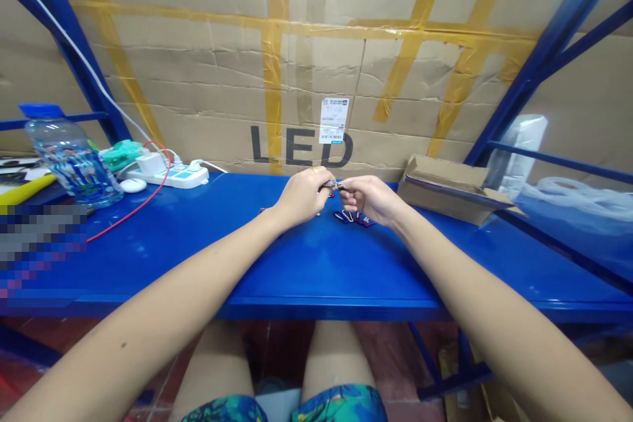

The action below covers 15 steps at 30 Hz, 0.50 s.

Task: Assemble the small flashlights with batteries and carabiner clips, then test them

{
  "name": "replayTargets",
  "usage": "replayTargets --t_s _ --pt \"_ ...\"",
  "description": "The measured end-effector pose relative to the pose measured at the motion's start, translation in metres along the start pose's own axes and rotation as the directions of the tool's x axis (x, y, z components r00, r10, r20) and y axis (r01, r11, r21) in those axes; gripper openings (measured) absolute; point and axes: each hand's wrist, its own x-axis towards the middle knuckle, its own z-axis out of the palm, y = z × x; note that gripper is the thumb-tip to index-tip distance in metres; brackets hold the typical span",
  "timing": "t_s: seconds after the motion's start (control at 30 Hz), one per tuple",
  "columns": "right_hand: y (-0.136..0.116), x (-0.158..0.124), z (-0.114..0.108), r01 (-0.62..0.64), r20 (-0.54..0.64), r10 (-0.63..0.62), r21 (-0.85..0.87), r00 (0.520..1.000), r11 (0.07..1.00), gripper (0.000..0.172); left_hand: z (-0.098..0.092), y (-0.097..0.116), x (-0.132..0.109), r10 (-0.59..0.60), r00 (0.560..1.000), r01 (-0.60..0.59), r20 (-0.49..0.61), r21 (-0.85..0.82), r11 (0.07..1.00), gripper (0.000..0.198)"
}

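Observation:
Both hands meet over the far middle of the blue table. My left hand [303, 196] is closed on a small dark metallic piece [330, 184]. My right hand [368, 198] pinches the right end of that same small piece, its fingertips almost touching the left ones. What exactly the piece is cannot be made out. Just below my right hand lie several small dark blue and red items with white marks [354, 217] on the table. A few more small bits show partly behind and beside my left hand.
A water bottle [74, 161], a white power strip [180, 176] and a red cable [143, 206] are at the left. An open cardboard box [445, 194] stands at the right, near clear plastic wrapping [578, 201]. A large carton [217, 86] rises behind the table [316, 270].

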Motion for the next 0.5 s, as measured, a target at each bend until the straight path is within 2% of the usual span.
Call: replayTargets --t_s 0.1,0.17,0.27,0.33,0.43,0.5 --pt "0.0029 0.0006 0.0025 0.082 -0.038 -0.089 -0.161 0.995 0.984 0.018 0.0021 -0.0022 -0.0007 -0.012 1.0 0.012 0.012 -0.004 1.0 0.018" --pt "0.0045 0.0013 0.0026 0.149 -0.056 -0.18 -0.361 0.982 0.921 0.017 0.0041 -0.0038 -0.0011 -0.047 0.998 0.047 0.034 -0.013 0.999 0.015" --pt "0.0064 0.0027 0.0006 0.192 -0.063 -0.324 -0.692 0.944 0.696 0.021 0.0074 -0.0047 -0.002 -0.152 0.984 0.157 0.09 -0.055 0.986 0.006" --pt "0.0072 0.0034 -0.001 0.197 -0.034 -0.386 -0.817 0.922 0.542 0.026 0.0091 -0.0039 -0.0028 -0.223 0.966 0.236 0.131 -0.096 0.967 0.014" --pt "0.0079 0.003 -0.0027 0.222 0.027 -0.43 -0.884 0.902 0.411 0.03 0.0094 -0.0016 -0.0037 -0.259 0.952 0.283 0.164 -0.138 0.949 0.016" --pt "0.0083 0.0017 -0.0033 0.238 0.051 -0.444 -0.896 0.894 0.376 0.031 0.0082 0.0004 -0.0042 -0.242 0.956 0.267 0.165 -0.151 0.952 0.013"
